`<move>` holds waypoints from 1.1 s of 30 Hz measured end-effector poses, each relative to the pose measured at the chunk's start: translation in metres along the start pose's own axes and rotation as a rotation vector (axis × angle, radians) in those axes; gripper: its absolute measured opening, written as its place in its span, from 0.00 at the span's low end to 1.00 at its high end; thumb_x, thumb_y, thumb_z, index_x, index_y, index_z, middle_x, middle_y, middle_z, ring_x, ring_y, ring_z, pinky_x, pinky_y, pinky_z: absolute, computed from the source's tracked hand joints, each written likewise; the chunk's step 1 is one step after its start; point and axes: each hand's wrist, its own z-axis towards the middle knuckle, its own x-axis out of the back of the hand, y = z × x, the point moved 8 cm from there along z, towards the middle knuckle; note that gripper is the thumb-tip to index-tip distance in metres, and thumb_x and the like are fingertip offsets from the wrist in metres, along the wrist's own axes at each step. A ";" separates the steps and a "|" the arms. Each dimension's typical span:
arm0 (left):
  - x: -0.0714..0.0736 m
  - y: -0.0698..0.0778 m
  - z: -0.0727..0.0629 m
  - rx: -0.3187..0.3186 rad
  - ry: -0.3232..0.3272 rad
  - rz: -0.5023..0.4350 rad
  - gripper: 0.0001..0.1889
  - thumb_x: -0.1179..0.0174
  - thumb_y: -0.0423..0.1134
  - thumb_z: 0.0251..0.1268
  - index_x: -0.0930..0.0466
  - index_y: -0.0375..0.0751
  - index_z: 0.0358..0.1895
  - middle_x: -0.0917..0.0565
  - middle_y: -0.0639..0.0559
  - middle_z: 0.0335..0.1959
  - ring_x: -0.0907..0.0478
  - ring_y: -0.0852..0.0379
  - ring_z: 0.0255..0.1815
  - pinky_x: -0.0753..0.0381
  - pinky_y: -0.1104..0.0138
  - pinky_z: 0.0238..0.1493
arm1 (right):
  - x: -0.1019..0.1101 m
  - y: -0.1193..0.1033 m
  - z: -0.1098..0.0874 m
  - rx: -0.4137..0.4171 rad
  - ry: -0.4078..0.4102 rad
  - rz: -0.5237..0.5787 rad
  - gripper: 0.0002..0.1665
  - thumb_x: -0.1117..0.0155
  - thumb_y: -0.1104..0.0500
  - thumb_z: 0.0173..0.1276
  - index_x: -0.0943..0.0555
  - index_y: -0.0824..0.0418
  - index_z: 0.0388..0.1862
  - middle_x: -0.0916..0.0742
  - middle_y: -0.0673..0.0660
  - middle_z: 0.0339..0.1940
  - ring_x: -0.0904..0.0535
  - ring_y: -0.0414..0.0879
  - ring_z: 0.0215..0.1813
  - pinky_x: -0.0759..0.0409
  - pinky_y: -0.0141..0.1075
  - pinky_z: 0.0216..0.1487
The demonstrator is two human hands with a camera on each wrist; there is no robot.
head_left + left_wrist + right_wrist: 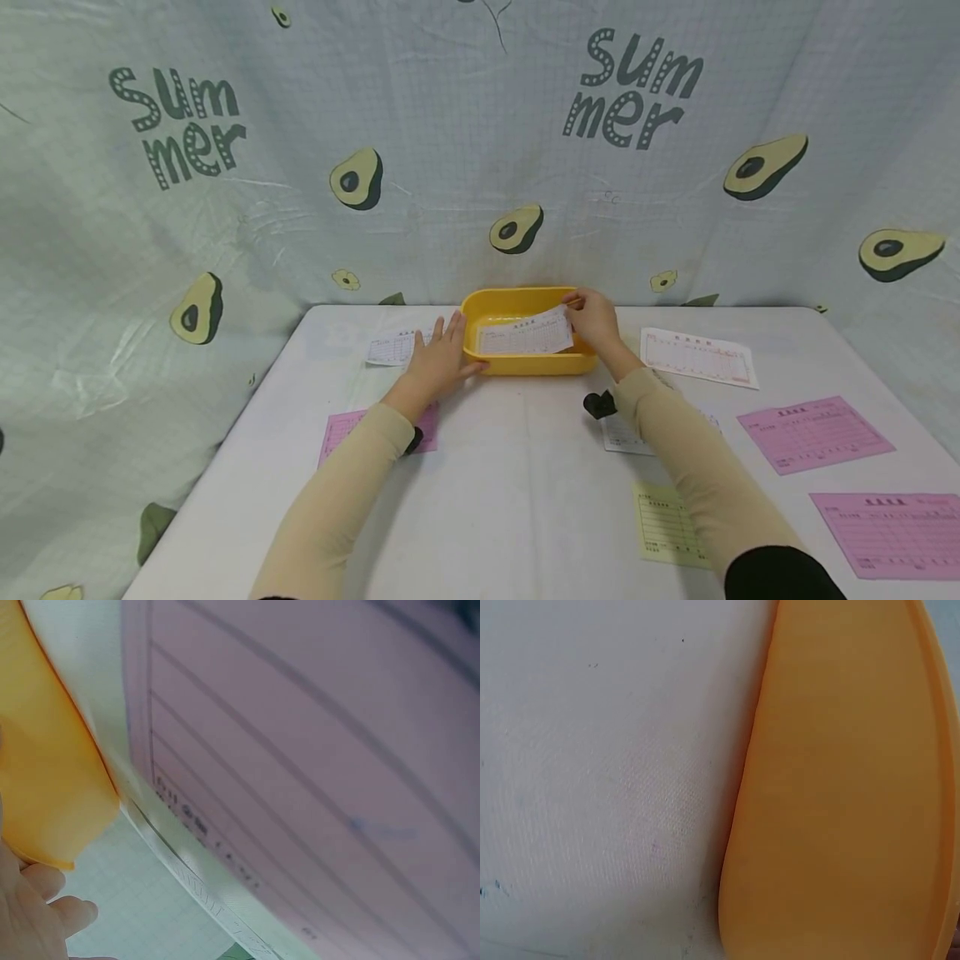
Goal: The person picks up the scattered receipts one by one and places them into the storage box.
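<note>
A yellow plastic basin (525, 365) stands at the back of the white table. My right hand (595, 323) is over its right rim and pinches the right end of a white printed form (525, 333), which lies tilted inside the basin. At the left, my left hand (437, 364) rests against the basin's side with fingers extended, the thumb at the front corner. The left wrist view shows these fingers (56, 900) beside the yellow wall (52, 765). In the right wrist view the basin's outer wall (840, 780) fills the right half, and most of the hand is out of frame.
Another white form (390, 348) lies partly behind the left hand, and a pink form (343, 433) under the left forearm. On the right are white forms (697, 357), pink forms (816, 435) and a yellow form (667, 525). A patterned curtain (450, 125) hangs behind the table.
</note>
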 end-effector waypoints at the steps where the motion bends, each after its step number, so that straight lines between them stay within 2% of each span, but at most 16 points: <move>1: 0.000 0.000 0.000 -0.001 0.002 0.001 0.54 0.46 0.68 0.72 0.59 0.32 0.83 0.54 0.40 0.84 0.57 0.36 0.83 0.55 0.33 0.75 | 0.000 0.000 0.000 0.005 -0.001 -0.014 0.13 0.43 0.67 0.77 0.19 0.69 0.56 0.16 0.68 0.51 0.19 0.56 0.47 0.16 0.43 0.49; 11: 0.000 0.001 -0.002 0.003 0.000 0.001 0.54 0.46 0.68 0.72 0.59 0.32 0.83 0.55 0.40 0.84 0.57 0.36 0.83 0.55 0.34 0.75 | -0.004 0.000 0.000 0.002 -0.041 -0.097 0.14 0.42 0.67 0.77 0.18 0.68 0.57 0.14 0.67 0.53 0.17 0.57 0.48 0.16 0.44 0.49; 15: 0.000 0.001 -0.002 0.005 -0.005 0.005 0.54 0.46 0.67 0.72 0.59 0.32 0.83 0.55 0.40 0.84 0.57 0.36 0.83 0.55 0.34 0.75 | -0.007 -0.002 0.000 0.006 -0.075 -0.123 0.16 0.42 0.67 0.78 0.18 0.69 0.60 0.15 0.68 0.56 0.17 0.59 0.54 0.17 0.46 0.55; 19: 0.001 0.001 -0.002 0.009 -0.004 -0.003 0.54 0.46 0.67 0.72 0.59 0.32 0.83 0.55 0.40 0.84 0.57 0.36 0.83 0.55 0.34 0.75 | -0.009 -0.002 0.001 0.008 -0.107 -0.144 0.17 0.43 0.66 0.79 0.20 0.70 0.63 0.16 0.67 0.60 0.21 0.60 0.62 0.22 0.48 0.65; 22: 0.000 0.001 -0.001 0.010 -0.003 -0.011 0.53 0.46 0.67 0.72 0.59 0.32 0.83 0.55 0.40 0.84 0.58 0.36 0.83 0.56 0.34 0.75 | -0.008 -0.001 0.000 0.001 -0.120 -0.137 0.18 0.44 0.67 0.79 0.20 0.69 0.63 0.17 0.67 0.62 0.22 0.60 0.64 0.25 0.49 0.68; 29: -0.002 0.000 -0.001 0.012 -0.016 -0.003 0.54 0.46 0.67 0.72 0.60 0.32 0.83 0.55 0.40 0.84 0.58 0.36 0.83 0.56 0.34 0.75 | 0.000 -0.007 0.001 0.050 -0.126 -0.182 0.17 0.45 0.68 0.79 0.20 0.70 0.63 0.17 0.68 0.62 0.22 0.61 0.65 0.25 0.49 0.68; 33: -0.001 -0.001 0.001 0.011 -0.006 -0.006 0.54 0.46 0.67 0.72 0.59 0.32 0.83 0.55 0.40 0.84 0.57 0.36 0.83 0.55 0.34 0.75 | 0.008 -0.011 0.004 0.066 -0.128 -0.194 0.16 0.45 0.68 0.79 0.20 0.70 0.61 0.16 0.68 0.60 0.20 0.61 0.61 0.22 0.49 0.64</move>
